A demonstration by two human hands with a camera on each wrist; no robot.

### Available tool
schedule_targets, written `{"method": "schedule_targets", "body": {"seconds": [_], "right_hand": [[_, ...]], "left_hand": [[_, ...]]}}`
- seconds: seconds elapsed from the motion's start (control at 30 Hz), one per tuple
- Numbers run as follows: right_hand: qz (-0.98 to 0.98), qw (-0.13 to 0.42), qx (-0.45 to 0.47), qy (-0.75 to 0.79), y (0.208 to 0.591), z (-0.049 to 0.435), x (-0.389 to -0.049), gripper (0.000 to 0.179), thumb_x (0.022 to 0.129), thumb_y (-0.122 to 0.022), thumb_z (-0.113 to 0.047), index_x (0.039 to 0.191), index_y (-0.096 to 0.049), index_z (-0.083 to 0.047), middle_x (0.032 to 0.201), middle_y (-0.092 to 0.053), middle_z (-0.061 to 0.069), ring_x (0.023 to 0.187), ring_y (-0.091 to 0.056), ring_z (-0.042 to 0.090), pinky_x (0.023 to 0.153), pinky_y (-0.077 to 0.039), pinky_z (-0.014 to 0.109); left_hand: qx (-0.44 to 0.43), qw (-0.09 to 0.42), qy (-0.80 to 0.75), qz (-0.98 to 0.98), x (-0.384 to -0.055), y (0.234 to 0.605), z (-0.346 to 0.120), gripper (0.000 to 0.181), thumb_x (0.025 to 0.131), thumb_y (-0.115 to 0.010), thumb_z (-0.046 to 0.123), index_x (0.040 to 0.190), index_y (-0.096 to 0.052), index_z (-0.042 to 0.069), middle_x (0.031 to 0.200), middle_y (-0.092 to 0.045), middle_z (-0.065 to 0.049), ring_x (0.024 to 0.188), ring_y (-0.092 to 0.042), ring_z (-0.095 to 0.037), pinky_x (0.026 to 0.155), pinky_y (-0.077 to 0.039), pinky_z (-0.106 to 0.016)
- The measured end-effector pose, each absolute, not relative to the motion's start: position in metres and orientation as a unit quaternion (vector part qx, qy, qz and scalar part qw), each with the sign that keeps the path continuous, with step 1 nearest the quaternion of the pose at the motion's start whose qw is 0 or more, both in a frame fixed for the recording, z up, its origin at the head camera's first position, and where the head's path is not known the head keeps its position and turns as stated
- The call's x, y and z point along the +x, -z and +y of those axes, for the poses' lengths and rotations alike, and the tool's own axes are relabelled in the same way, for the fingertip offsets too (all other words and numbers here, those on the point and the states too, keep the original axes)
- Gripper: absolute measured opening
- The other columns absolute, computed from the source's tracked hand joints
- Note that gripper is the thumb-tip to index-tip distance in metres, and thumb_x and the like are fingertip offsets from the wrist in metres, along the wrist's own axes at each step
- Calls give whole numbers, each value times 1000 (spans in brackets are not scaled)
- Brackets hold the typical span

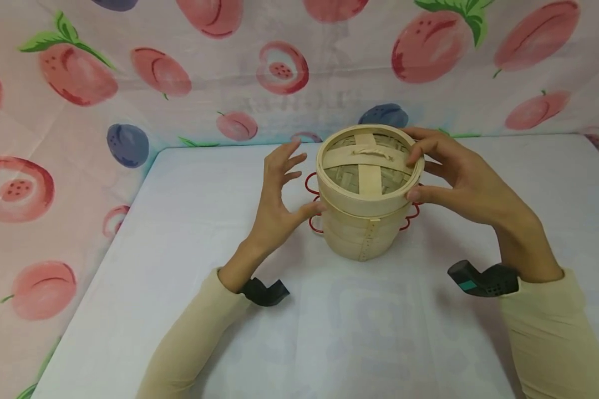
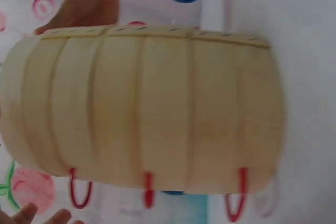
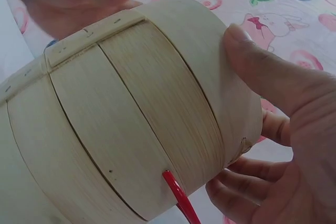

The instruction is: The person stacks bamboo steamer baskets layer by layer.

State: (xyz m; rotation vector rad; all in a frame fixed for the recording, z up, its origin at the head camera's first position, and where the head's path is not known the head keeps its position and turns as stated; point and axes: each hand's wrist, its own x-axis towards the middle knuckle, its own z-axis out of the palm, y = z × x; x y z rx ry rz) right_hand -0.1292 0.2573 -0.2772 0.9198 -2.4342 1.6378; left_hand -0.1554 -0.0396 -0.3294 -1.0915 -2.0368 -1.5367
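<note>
A tall stack of bamboo steamer baskets point(image 1: 361, 235) stands on the white table, with red loop handles on its sides. On top sits a round woven lid point(image 1: 371, 173) with crossed bamboo strips and a small twisted handle. My right hand point(image 1: 461, 177) holds the lid's right rim, its thumb point(image 3: 252, 56) on the front side and its fingers at the top and back. At the left of the stack my left hand point(image 1: 279, 194) is spread in a loose C, the thumb at or very near the baskets' side. In the left wrist view the stack point(image 2: 163, 114) hides most of what lies behind it.
The white tabletop point(image 1: 379, 332) extends around the stack. Behind and to the left hangs a cloth point(image 1: 329, 72) printed with peaches and blue fruit. Each wrist wears a black device, one at the left wrist point(image 1: 265, 292) and one at the right wrist point(image 1: 484, 280).
</note>
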Motion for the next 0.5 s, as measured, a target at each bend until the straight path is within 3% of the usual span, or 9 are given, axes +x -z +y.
{"method": "schedule_targets", "body": {"seconds": [0.17,0.33,0.4,0.5], "right_hand": [[-760,26,313,-568,280,258,-131,44,72,-75,16,106,-49,7,140,-37,17,129,-36,27,99,-38,21],[-737,18,322,-594,282,257,-133,44,71,-75,18,105,-49,8,141,-36,19,131,-35,29,100,-38,21],[-736,21,324,-593,282,258,-133,44,71,-74,19,105,-49,8,141,-36,20,131,-34,29,100,-38,21],[-737,25,325,-592,283,259,-133,44,70,-74,20,104,-49,9,141,-36,20,131,-35,29,99,-38,21]], "left_hand": [[-412,132,535,-726,-159,310,-40,97,79,-69,55,149,-23,7,152,-27,-3,134,-36,-23,104,-35,-42],[-444,81,525,-721,-159,305,-34,105,71,-86,21,151,-18,8,149,-33,-10,133,-37,-19,107,-32,-37],[-448,75,528,-717,-158,305,-31,111,66,-88,7,151,-16,8,146,-37,-13,131,-39,-19,107,-33,-36],[-441,74,538,-715,-156,308,-28,111,66,-87,1,151,-16,10,144,-40,-13,129,-41,-18,106,-34,-36]]}}
